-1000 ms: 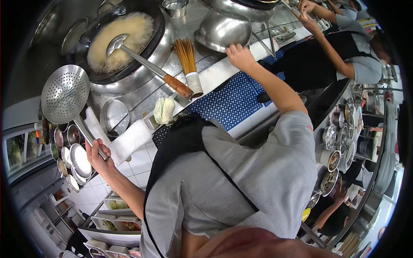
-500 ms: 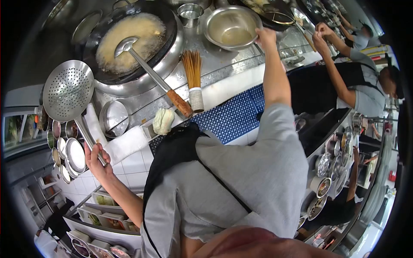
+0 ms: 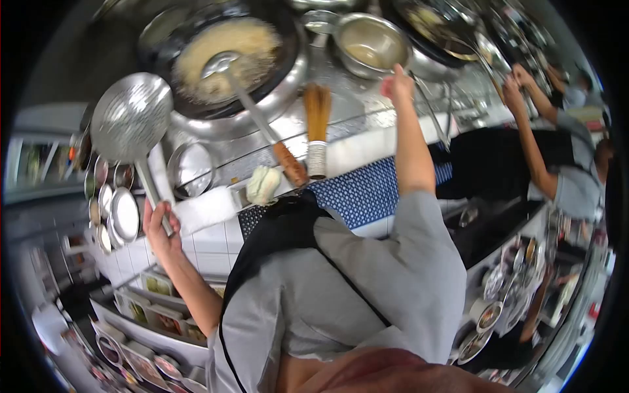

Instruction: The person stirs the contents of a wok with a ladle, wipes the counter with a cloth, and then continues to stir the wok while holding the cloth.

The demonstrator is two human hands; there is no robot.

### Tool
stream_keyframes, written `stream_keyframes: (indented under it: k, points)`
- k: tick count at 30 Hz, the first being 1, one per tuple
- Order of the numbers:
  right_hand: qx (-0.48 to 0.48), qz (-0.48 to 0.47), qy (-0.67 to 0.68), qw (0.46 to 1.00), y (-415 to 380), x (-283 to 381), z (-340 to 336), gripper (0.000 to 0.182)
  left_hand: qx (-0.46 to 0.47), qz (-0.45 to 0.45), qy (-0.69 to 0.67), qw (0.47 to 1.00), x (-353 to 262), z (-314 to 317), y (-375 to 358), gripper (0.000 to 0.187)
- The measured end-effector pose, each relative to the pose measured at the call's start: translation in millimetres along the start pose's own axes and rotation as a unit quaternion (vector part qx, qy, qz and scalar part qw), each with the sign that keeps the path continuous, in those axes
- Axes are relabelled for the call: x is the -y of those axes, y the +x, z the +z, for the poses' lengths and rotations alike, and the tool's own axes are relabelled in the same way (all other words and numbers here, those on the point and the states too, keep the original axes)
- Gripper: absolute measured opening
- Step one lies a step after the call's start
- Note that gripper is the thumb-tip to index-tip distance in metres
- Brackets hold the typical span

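My left hand [image 3: 164, 229] is closed around the handle of a large perforated skimmer [image 3: 133, 116], its bowl raised left of the wok. My right hand [image 3: 399, 88], a little blurred, is at the near rim of a steel bowl [image 3: 370, 47]; one finger stretches to the rim, the thumb stands apart, and no grip on the bowl shows. Some yellowish liquid lies in the bowl. A black wok [image 3: 285, 69] contains bubbling yellow oil. A ladle [image 3: 252, 111] lies in it, its wooden handle resting toward me over the stove edge.
A bamboo wok brush [image 3: 317, 131] lies right of the ladle handle. A crumpled pale cloth [image 3: 263, 185] and white towel [image 3: 206, 211] sit along the front edge. Another wok [image 3: 429, 29] stands at back right. A person [image 3: 576, 164] works to the right.
My right hand has come off its grip on the bowl's rim and drawn slightly toward me, a finger now extended. My left hand still holds the skimmer. The whole view has shifted.
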State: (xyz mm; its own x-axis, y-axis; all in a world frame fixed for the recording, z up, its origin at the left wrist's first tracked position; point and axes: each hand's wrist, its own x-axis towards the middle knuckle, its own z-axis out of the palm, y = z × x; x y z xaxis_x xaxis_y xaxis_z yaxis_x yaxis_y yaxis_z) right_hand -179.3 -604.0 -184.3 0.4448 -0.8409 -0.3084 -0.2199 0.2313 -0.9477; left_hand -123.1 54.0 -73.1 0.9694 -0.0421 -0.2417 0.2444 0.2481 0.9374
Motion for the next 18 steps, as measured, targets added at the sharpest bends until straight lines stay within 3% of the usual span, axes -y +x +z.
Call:
stream_keyframes:
  k: [3,5,7,10,13,14,18]
  points:
    - [0.183,-0.021,-0.116,0.976,-86.5,25.2,32.3,0.043,-0.033,-0.017,-0.020,0.999,-1.9,3.8,1.1,0.046]
    - [0.302,-0.117,-0.144,0.935,-187.8,52.0,66.9,0.039,-0.003,-0.004,-0.042,0.999,1.7,1.0,8.3,0.048]
    - [0.389,-0.224,-0.270,0.852,-261.6,70.3,96.5,0.045,0.014,0.008,-0.041,0.999,2.7,2.0,13.3,0.047]
    - [0.393,-0.340,-0.498,0.694,-289.7,68.0,131.4,0.048,0.033,0.006,-0.058,0.998,2.7,2.2,16.2,0.047]
    - [0.356,-0.205,-0.547,0.730,-288.0,80.9,142.0,0.054,0.052,0.011,-0.067,0.996,1.8,-5.9,14.0,0.050]
    - [0.290,-0.289,-0.549,0.728,-280.1,66.3,140.3,0.056,0.055,0.011,-0.067,0.996,0.8,-9.0,12.5,0.053]
    - [0.287,-0.232,-0.460,0.808,-300.9,83.0,124.3,0.049,0.071,0.015,-0.062,0.995,-1.0,-22.3,7.6,0.055]
